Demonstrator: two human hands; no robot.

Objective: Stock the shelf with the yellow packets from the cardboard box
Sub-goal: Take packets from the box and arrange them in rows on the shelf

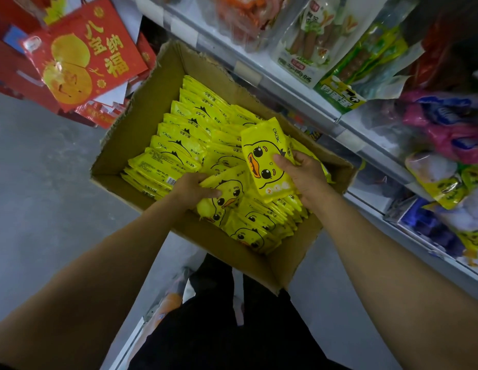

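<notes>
While your right hand clamps 1 glossy duck-faced yellow packet, your left hand grips another packet in the corrugated cardboard box, fingertips hidden.

head cam, looks steeply down, close above cardboard box

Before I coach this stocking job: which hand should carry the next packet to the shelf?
Right hand: it already holds a lifted yellow packet, on the shelf side. The left hand grips one lying in the cardboard box.
</notes>
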